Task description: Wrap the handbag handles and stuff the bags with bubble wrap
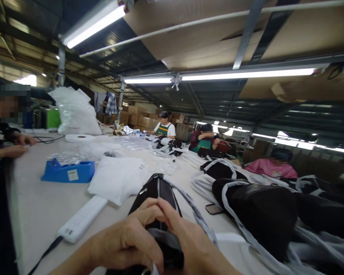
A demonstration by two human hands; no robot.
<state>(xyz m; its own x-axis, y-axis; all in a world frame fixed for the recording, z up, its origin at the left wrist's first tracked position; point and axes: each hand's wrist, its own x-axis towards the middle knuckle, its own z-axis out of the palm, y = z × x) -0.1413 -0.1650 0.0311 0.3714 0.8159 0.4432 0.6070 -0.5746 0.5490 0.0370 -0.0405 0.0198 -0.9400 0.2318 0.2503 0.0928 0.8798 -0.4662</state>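
In front of me on the table stands a black bag (154, 186) with light grey trim and a grey-white strap running down its right side. My left hand (129, 238) is closed at the bag, with fingers curled and a small white bit showing under them at the bottom edge. From the other side my right hand (189, 238) comes over the bag, its fingers bent and its fingertips meeting those of the left hand. What the fingertips pinch is mostly hidden. A metal ring shows below the left hand, partly cut off.
To the left lie a white power strip (83, 219), a blue tape dispenser (65, 171) and a white plastic packet (114, 177). More black bags (255, 214) with white straps are heaped at right. A phone-like object (214, 209) lies between. A co-worker's hands (15, 147) are at far left; several people sit beyond.
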